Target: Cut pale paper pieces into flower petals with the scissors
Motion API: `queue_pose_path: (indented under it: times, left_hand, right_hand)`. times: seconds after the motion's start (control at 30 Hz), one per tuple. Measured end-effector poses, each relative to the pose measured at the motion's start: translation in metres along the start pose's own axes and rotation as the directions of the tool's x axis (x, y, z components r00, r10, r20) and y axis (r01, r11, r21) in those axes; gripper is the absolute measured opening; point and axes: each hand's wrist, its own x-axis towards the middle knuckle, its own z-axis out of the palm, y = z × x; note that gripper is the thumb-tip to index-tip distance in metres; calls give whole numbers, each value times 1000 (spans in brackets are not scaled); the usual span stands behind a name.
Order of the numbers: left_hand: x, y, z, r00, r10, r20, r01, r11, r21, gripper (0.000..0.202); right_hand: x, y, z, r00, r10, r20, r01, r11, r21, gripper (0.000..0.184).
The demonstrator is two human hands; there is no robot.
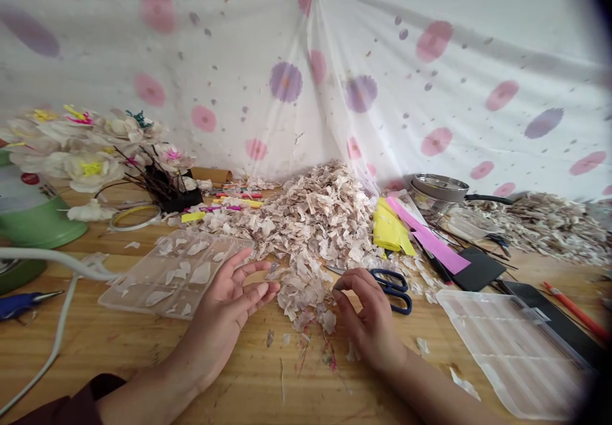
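My left hand is held palm inward in front of the flake pile, its fingers apart and loosely curved, with nothing visible in it. On the other side, my right hand has thumb and fingertips pressed together at the pile's edge; what they pinch, if anything, is too small to make out. Between the hands lies a small heap of pale, thin petal-like flakes, running back into a tall pile. Scissors with dark blue handles lie just behind my right hand. A clear compartment tray with several flakes sits beside my left hand.
Far left are white handmade flowers, a green container, a white cable and a blue-handled tool. To the right are yellow paper, a pink strip, a metal pan and another clear compartment box.
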Motion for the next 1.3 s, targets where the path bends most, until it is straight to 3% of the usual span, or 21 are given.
queue_pose_path:
  times: [0.3, 1.13, 1.3]
  left_hand:
    - [-1, 2, 2, 1000, 18, 15, -18, 1000, -6, 64]
    - [-3, 4, 0, 998, 34, 46, -36, 999, 37, 71]
    - [-2, 1, -3, 991, 105, 88, -114, 987, 113, 70]
  right_hand:
    - [0, 0, 0, 1000, 6, 16, -6, 1000, -15, 12]
    - [1, -2, 0, 1000, 6, 13, -5, 1000, -29, 12]
    - [3, 2, -5, 999, -47, 8, 47, 992, -118, 11]
